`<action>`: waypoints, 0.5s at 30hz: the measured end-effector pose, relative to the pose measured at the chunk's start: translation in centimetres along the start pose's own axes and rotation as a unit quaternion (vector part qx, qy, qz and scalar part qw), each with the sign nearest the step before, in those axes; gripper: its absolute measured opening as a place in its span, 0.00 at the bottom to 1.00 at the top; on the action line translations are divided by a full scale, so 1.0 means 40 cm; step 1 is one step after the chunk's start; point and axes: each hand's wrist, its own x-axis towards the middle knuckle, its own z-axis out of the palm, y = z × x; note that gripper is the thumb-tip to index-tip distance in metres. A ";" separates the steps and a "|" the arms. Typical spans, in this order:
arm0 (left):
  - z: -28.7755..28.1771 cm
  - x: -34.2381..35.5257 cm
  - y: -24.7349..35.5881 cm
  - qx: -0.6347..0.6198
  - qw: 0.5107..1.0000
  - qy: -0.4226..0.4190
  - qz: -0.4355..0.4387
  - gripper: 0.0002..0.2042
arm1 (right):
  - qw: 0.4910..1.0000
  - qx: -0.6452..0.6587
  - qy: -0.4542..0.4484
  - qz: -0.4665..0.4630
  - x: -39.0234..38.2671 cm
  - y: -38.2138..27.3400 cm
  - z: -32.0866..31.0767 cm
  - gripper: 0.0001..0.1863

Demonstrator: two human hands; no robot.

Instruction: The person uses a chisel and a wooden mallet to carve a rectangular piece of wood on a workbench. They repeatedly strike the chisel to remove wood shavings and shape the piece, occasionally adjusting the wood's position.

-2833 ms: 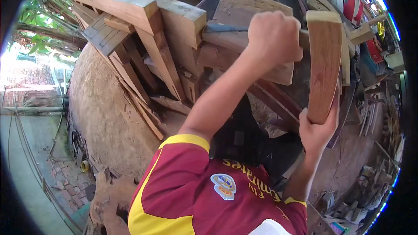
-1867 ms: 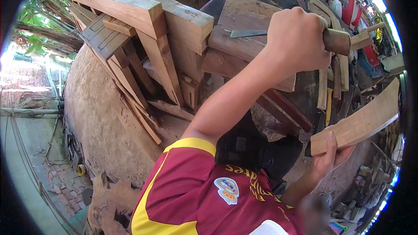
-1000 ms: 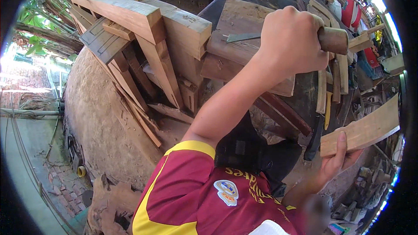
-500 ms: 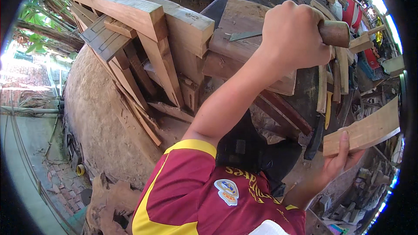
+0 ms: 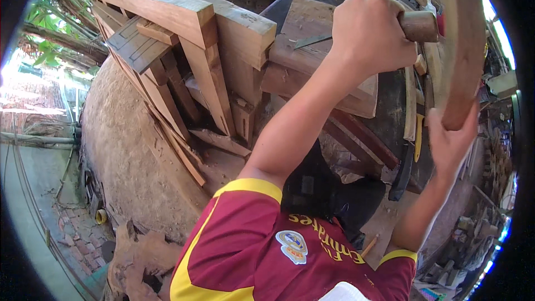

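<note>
**Chisel and plank held over the workbench**

Overhead, our left hand (image 5: 379, 33) is fisted round a wooden-handled metal chisel (image 5: 390, 27), its long axis running nine to three o'clock. Our right hand (image 5: 452, 139), at three o'clock, grips a curved pale wooden plank (image 5: 460, 50) upright, just beside the chisel's handle.

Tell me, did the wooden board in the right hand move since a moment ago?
Yes. The wooden board swung up from low on the right, tilted, to upright beside the tool handle, high against the dark round tabletop. The right hand grips its bottom end.
</note>
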 end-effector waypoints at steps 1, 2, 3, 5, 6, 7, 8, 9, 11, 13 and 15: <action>0.000 0.001 0.000 0.002 1.000 0.015 0.019 0.11 | 0.998 0.032 0.009 0.046 0.011 0.022 -0.012 0.36; 0.008 -0.001 0.004 -0.002 0.999 0.030 0.035 0.11 | 0.994 0.057 0.016 0.091 0.020 0.041 -0.032 0.35; 0.015 -0.004 0.007 -0.006 0.998 0.045 0.050 0.11 | 0.992 0.027 0.077 0.096 0.027 0.048 -0.053 0.36; 0.021 -0.005 0.019 0.000 0.999 0.016 0.037 0.11 | 0.940 0.202 0.197 0.190 0.027 0.038 -0.051 0.35; 0.024 -0.005 0.024 0.006 0.999 0.002 0.031 0.11 | 0.893 0.287 0.255 0.234 0.028 0.027 -0.044 0.35; 0.028 -0.006 0.024 0.015 0.999 -0.001 0.028 0.11 | 0.930 0.210 0.228 0.197 0.006 0.014 -0.024 0.36; 0.030 -0.012 0.009 0.035 0.999 0.000 0.019 0.11 | 0.957 0.142 0.199 0.156 -0.015 0.002 0.015 0.36; 0.037 -0.010 0.008 0.044 0.999 -0.003 0.017 0.11 | 0.990 0.049 0.109 0.069 -0.050 -0.009 0.028 0.37; 0.035 -0.014 0.009 0.049 0.999 -0.011 0.018 0.11 | 1.000 0.007 0.000 -0.030 -0.076 0.010 0.009 0.38; 0.035 -0.012 0.009 0.055 0.998 -0.014 0.027 0.10 | 0.997 0.017 0.018 0.067 -0.080 0.075 -0.031 0.38; 0.046 -0.018 0.012 0.053 0.998 -0.020 0.037 0.10 | 0.974 0.068 0.079 0.199 -0.063 0.053 -0.067 0.40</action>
